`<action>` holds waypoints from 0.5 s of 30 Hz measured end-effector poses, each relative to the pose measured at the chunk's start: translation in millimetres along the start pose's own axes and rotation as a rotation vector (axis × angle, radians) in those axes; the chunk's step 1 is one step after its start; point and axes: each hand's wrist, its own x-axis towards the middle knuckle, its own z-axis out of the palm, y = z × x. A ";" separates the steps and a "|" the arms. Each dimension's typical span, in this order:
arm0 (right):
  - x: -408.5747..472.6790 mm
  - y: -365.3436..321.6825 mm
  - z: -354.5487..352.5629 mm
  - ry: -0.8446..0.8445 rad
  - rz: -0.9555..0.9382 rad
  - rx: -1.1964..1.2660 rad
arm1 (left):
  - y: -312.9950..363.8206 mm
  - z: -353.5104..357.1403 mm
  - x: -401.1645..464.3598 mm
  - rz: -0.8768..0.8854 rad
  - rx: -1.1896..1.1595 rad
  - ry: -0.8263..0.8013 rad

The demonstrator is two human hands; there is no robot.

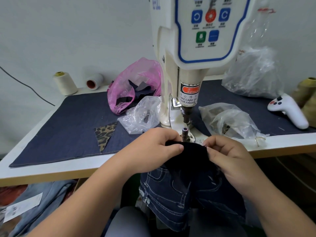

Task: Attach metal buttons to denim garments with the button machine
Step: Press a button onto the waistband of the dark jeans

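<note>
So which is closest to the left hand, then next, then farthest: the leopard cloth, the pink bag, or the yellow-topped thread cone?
From the left hand:
1. Leopard cloth, just to its left on the denim mat.
2. Pink bag, farther back beside the machine.
3. Thread cone, back-left by the wall.

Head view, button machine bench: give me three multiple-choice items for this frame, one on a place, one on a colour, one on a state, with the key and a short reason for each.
1. Where does the leopard-print scrap lie?
A. On the dark denim mat, left of the machine
B. Inside the pink bag
C. On the person's lap

2. What colour is the plastic bag holding dark fabric pieces behind the left hand?
A. Green
B. Pink
C. Yellow

3. What are the two hands doing?
A. Both lie flat on the table
B. One presses the control panel
C. Both pinch the dark denim garment

Key: 1 A, the scrap rests on the mat beside the button machine. 2 B, the bag is translucent pink. 3 C, the left hand and right hand grip the top edge of the dark denim garment just in front of the machine's post.
</note>
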 end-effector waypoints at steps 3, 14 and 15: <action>2.9 1.7 1.4 0.026 -0.004 -0.049 | 2.2 -0.2 -0.6 -0.007 0.028 0.001; 10.2 0.2 5.9 -0.055 0.061 0.034 | 3.9 0.1 2.0 -0.055 -0.031 0.037; 9.3 0.8 6.3 -0.054 0.066 0.032 | 4.4 1.2 1.5 -0.063 -0.044 0.032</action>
